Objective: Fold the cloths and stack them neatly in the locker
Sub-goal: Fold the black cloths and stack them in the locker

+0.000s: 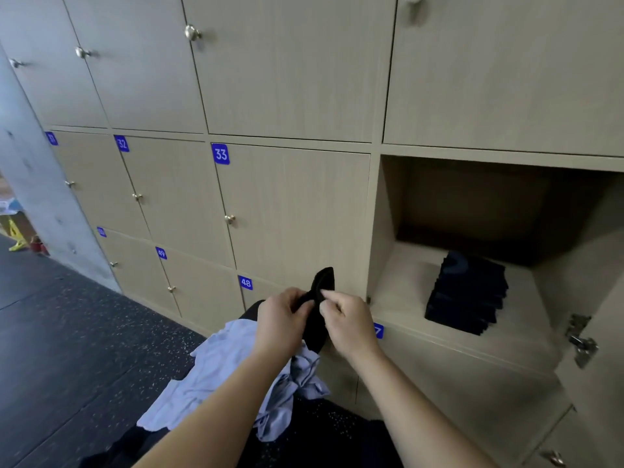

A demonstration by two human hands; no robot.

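Low centre, the left hand (282,320) and right hand (347,320) both pinch a black cloth (319,305); folded dark cloths (467,295) stacked in the open locker (405,285), right.

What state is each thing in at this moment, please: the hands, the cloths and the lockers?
left hand: grips the black cloth
right hand: pinches the black cloth
black cloth: held up between both hands, bunched, not yet folded
folded stack: dark cloths, piled on the locker floor
open locker: door swung open, holds the stack
light blue cloths: crumpled, unfolded, below the hands
locker 33: door closed
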